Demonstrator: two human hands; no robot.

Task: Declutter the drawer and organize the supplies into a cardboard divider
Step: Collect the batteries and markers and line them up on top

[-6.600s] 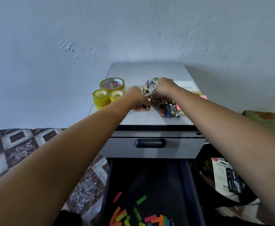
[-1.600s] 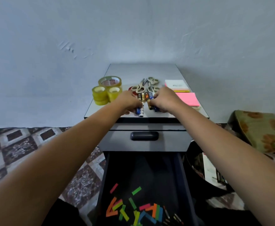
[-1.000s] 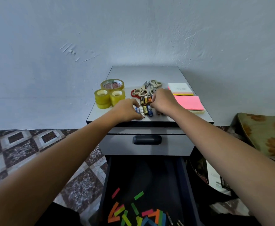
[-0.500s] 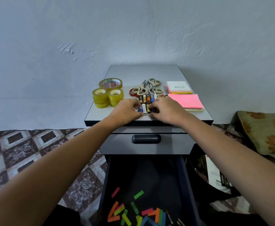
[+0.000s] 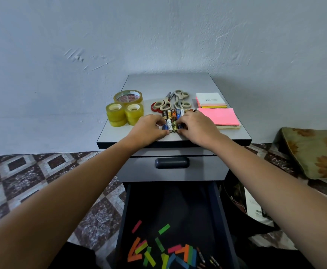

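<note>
Several batteries (image 5: 172, 119) lie in two short rows on the grey cabinet top (image 5: 118, 135), just in front of the scissors (image 5: 170, 101). My left hand (image 5: 148, 130) pinches a blue battery at the left end of the front row. At that row's right end, my right hand (image 5: 196, 127) pinches another blue one and hides the batteries beyond it. Under the cabinet top the dark lower drawer (image 5: 224, 220) stands pulled out, with several coloured sticky flags (image 5: 158, 249) loose on its bottom. No cardboard divider is in view.
Three yellow tape rolls (image 5: 125, 110) stand at the top's left. A white-topped note pad (image 5: 210, 100) and a pink note pad (image 5: 219, 117) lie at the right. The upper drawer handle (image 5: 172, 163) is shut. A floral cushion (image 5: 313, 152) and a dark bin with papers (image 5: 252, 208) are on the right.
The batteries, once loose at the right of the scissors, now lie in tight rows at the centre. Both hands have slid to the front row's ends.
</note>
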